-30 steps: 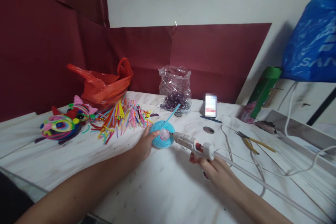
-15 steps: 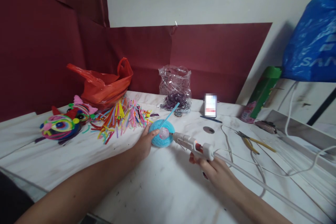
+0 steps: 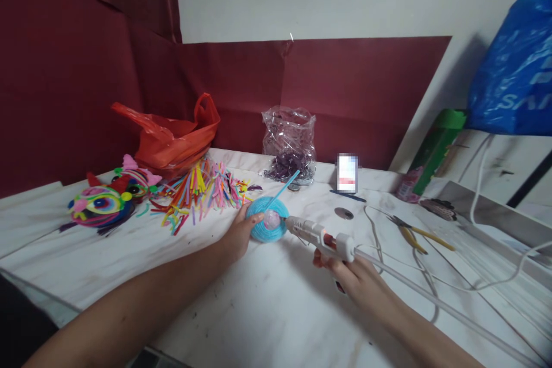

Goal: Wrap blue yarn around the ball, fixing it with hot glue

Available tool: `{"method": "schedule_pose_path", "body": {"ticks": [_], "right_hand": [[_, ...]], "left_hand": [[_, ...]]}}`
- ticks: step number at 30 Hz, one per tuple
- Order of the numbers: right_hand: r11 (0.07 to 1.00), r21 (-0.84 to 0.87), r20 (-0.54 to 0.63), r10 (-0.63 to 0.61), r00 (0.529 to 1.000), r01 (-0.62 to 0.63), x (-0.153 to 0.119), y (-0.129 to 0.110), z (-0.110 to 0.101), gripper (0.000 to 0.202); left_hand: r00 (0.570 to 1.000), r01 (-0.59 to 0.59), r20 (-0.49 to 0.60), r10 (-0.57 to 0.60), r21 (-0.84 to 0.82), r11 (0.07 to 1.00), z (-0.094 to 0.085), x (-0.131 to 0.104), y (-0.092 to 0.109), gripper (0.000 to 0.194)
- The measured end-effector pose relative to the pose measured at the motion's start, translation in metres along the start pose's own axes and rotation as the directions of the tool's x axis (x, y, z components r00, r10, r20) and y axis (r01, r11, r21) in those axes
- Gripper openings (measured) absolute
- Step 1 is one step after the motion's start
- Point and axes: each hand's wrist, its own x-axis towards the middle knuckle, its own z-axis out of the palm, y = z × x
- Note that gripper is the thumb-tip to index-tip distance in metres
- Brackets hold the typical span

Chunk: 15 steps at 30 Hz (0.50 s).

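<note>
My left hand (image 3: 242, 232) grips a round blue coil (image 3: 268, 234) by its left side, thumb across the front. At its middle shows a pale pinkish centre (image 3: 271, 219), and a thin blue strip (image 3: 285, 188) sticks up from the coil toward the upper right. My right hand (image 3: 345, 270) is wrapped round the handle of a white hot glue gun (image 3: 313, 233), with a long clear glue stick (image 3: 401, 270) running out of its back. The gun's nozzle points left and is at the coil's right side, close to the centre; whether it touches cannot be seen.
Colourful decorated animal-like figures (image 3: 101, 207) and a heap of fuzzy strips (image 3: 194, 195) lie left, before a red plastic bag (image 3: 176, 141). A clear bag (image 3: 288, 149) and a phone (image 3: 347, 173) stand behind. Yellow-handled pliers (image 3: 420, 233) and cables lie right.
Almost nothing differs. The whole view has shifted slightly, and both hands keep the coil and the glue gun in the same position relative to each other.
</note>
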Motion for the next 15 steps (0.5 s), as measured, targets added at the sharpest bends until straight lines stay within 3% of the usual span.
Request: {"method": "schedule_pose_path", "body": {"ticks": [15], "right_hand": [[1.000,0.018,0.003,0.017,1.000,-0.017,-0.0001,0.0009,0.0023,0.041]], "left_hand": [[0.999,-0.030,0.030,0.028,0.086,0.996,0.0029,-0.0036,0.0004,0.056]]}}
